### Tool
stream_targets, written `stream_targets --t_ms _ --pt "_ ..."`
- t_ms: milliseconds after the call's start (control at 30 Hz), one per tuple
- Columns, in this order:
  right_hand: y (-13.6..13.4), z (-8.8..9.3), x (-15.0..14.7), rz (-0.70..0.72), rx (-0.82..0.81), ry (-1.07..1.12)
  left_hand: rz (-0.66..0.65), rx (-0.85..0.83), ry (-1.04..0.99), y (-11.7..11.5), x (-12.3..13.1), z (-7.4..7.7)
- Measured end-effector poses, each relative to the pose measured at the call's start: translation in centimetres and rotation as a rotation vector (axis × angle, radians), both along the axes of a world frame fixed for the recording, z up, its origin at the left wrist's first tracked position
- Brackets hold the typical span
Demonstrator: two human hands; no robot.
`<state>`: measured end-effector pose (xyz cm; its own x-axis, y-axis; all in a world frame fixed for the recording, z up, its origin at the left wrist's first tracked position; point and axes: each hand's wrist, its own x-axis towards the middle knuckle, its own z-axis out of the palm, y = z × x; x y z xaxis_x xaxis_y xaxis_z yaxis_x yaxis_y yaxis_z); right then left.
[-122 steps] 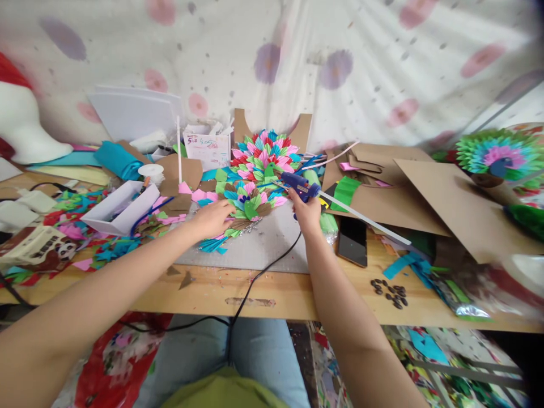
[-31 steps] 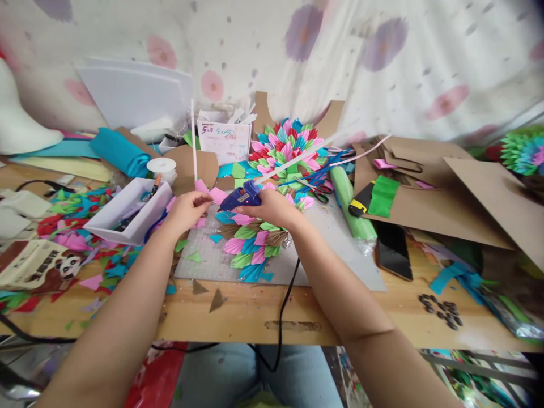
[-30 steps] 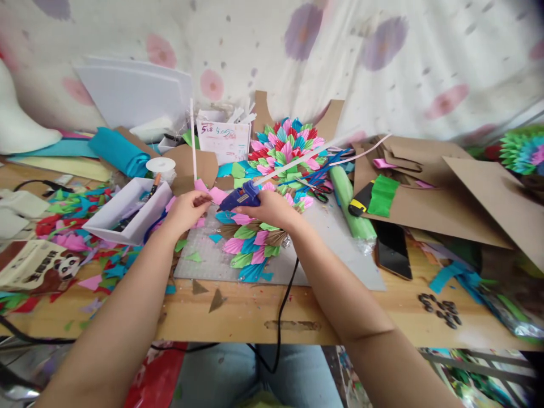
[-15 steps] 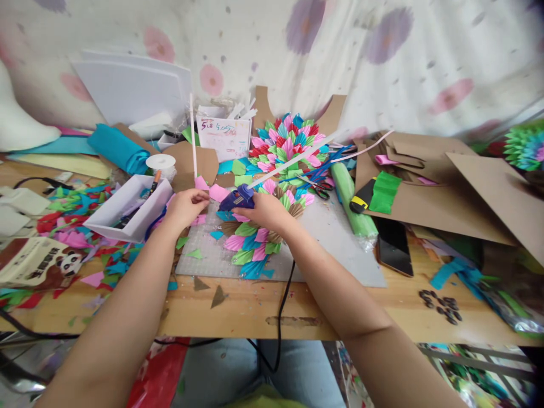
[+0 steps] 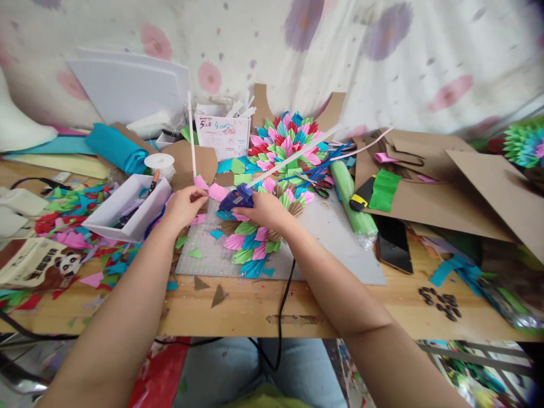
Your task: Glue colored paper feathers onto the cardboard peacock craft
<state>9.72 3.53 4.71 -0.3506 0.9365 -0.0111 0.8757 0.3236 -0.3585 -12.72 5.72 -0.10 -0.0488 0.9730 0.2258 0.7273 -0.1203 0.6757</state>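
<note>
My right hand (image 5: 267, 211) is wrapped round a blue hot glue gun (image 5: 238, 198), a long white glue stick (image 5: 293, 156) rising from its back end. The gun's nozzle points left, over a piece covered in crinkled paper petals (image 5: 250, 243) in pink, green, blue and brown. Just left of the nozzle is my left hand (image 5: 187, 205), its thumb and fingers drawn together; whatever they pinch is too small to make out. Pink paper pieces (image 5: 218, 192) lie by its fingertips. Under the petal piece is a grey cutting mat (image 5: 331, 249).
A white box (image 5: 127, 218) of pens and paper scraps (image 5: 76, 215) lie left. Behind stand a second petal piece (image 5: 287, 136) and a white spool (image 5: 160, 162). Scissors (image 5: 321, 190), a utility knife (image 5: 361, 195), a phone (image 5: 394, 243) and cardboard (image 5: 446, 209) are right. A black cord (image 5: 284, 306) hangs over the edge.
</note>
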Motion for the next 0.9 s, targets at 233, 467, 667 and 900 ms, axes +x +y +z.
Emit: stream_targets --t_ms 233,467,667,900 --pt "0.05 -0.07 -0.12 -0.012 -0.014 0.003 -0.029 -0.034 -0.03 -0.08 -0.08 0.0" --pt "0.02 -0.05 -0.36 -0.023 -0.022 0.009 -0.02 -0.039 -0.114 0.16 -0.7 -0.46" --pt "0.19 -0.19 -0.21 -0.013 -0.011 -0.015 0.018 0.002 -0.138 0.06 -0.64 -0.3" --pt "0.02 -0.19 -0.38 -0.011 -0.002 -0.025 0.119 -0.025 -0.215 -0.04 -0.62 -0.09"
